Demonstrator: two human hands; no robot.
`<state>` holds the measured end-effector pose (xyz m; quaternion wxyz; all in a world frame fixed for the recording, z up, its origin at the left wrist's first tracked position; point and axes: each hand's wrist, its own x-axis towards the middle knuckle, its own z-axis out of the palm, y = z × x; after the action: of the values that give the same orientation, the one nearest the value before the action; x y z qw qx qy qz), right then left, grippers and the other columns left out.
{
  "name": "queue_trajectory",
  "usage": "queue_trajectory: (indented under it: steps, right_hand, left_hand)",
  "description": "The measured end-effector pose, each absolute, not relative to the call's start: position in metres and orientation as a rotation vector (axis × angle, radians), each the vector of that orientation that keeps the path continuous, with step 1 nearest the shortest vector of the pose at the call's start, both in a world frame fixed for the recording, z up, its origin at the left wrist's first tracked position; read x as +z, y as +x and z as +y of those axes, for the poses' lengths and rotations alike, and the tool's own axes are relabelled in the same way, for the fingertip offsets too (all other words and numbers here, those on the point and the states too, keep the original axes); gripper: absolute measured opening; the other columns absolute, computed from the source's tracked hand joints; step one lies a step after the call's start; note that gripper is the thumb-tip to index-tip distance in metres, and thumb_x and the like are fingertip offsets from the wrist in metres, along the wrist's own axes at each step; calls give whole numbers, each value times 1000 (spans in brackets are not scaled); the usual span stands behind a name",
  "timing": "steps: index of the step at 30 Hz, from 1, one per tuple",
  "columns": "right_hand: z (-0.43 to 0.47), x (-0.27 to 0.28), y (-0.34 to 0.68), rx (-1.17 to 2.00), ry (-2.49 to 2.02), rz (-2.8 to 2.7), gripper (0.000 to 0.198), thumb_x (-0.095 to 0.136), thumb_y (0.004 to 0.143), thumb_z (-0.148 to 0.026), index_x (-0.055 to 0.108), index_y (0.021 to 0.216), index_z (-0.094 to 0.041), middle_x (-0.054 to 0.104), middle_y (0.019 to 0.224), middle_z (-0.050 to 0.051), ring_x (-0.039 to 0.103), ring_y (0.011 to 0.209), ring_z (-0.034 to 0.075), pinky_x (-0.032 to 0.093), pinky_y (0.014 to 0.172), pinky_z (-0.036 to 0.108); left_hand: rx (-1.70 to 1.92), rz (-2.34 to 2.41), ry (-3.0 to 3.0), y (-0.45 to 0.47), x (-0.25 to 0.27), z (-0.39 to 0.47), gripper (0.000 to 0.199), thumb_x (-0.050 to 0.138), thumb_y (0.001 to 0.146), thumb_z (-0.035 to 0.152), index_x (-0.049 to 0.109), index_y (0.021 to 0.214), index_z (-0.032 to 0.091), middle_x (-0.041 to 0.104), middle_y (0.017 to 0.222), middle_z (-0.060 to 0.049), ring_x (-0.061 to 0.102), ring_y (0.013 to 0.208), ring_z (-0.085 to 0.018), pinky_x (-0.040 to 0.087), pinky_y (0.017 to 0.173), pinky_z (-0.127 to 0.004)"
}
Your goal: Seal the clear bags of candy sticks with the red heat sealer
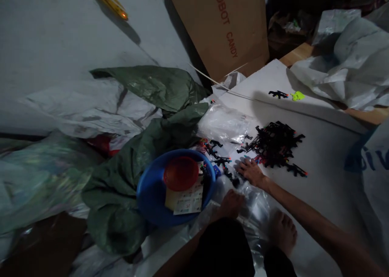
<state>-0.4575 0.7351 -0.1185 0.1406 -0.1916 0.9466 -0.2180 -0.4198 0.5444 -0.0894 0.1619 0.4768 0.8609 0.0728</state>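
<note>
Black toy guns lie heaped just beyond and right of the right hand, its fingers spread. The dim left hand is by clear plastic, its grip unclear; left of it sits a blue basin holding a red basket.

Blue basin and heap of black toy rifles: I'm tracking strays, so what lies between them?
The head view shows loose toy rifles between the blue basin and the heap, plus the right hand, nearer the heap.
</note>
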Motion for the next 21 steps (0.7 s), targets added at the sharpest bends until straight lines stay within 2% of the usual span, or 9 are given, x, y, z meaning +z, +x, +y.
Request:
queue_trajectory:
  steps: [2, 4, 7, 10, 12, 14, 16, 18, 21]
  right_hand:
    - [742, -122, -454, -655, -529, 2636, 43, 56, 77, -11, 56, 117, -24, 50, 131, 9, 39, 120, 30, 34, 97, 46]
    - [751, -127, -445, -690, -371, 2566, 37, 56, 78, -16, 57, 114, -23, 53, 125, 10, 43, 115, 28, 38, 92, 40]
    - [763, -132, -428, -638, -76, 2516, 49, 63, 73, -23, 52, 120, -19, 51, 123, 14, 48, 109, 29, 41, 87, 37]
    - [768, -130, -414, -543, 35, 2540, 44, 60, 75, -27, 53, 116, -14, 55, 117, 17, 52, 105, 30, 40, 88, 39]
    - [769, -127, -402, -546, 7, 2558, 35, 56, 78, -26, 55, 111, -15, 58, 114, 16, 51, 108, 30, 40, 88, 37]
    - [768, -126, -385, -594, 84, 2530, 31, 52, 80, -23, 55, 110, -17, 62, 110, 14, 55, 105, 28, 42, 82, 34]
    - [768, -130, -362, -684, 302, 2465, 32, 50, 81, -25, 52, 113, -17, 66, 98, 11, 62, 91, 25, 43, 73, 31]
    - [771, -136, -336, -768, 633, 2395, 38, 52, 82, -35, 50, 115, -18, 68, 88, 8, 64, 81, 25, 43, 67, 30]
    - [790, -143, -307, -878, 1144, 2336, 49, 59, 77, -45, 47, 117, -19, 68, 93, 7, 64, 86, 25, 45, 68, 29]
  left_hand:
    - [237, 2483, 1302, -427, -87, 546, 20, 44, 86, 12, 62, 90, 19, 64, 79, -6, 59, 76, -20, 47, 75, -33]
    - [279, 2641, 1090, -445, -85, 552, 26, 38, 90, 15, 61, 101, 18, 63, 95, -11, 59, 93, -22, 46, 82, -34]
    - [184, 2816, 615, -485, -89, 567, 32, 38, 91, 21, 57, 115, 12, 58, 108, -18, 53, 108, -30, 40, 94, -43]
    - [-28, 2747, 471, -509, -99, 581, 51, 50, 84, 21, 45, 132, 8, 56, 108, -22, 55, 102, -35, 40, 92, -48]
    - [-86, 2700, 465, -507, -107, 585, 66, 52, 80, 16, 32, 143, 11, 53, 114, -22, 57, 96, -33, 44, 86, -45]
    - [-38, 2663, 503, -492, -112, 582, 72, 51, 78, 14, 26, 146, 17, 52, 117, -20, 59, 91, -29, 46, 79, -39]
    - [65, 2641, 562, -474, -116, 575, 72, 52, 77, 17, 29, 145, 18, 52, 119, -18, 60, 90, -27, 47, 78, -35]
    - [103, 2615, 598, -461, -119, 568, 62, 53, 75, 19, 43, 136, 14, 54, 120, -17, 59, 96, -28, 46, 83, -35]
    - [26, 2471, 681, -458, -123, 566, 30, 55, 72, 17, 66, 100, 13, 58, 116, -17, 56, 104, -30, 39, 96, -42]
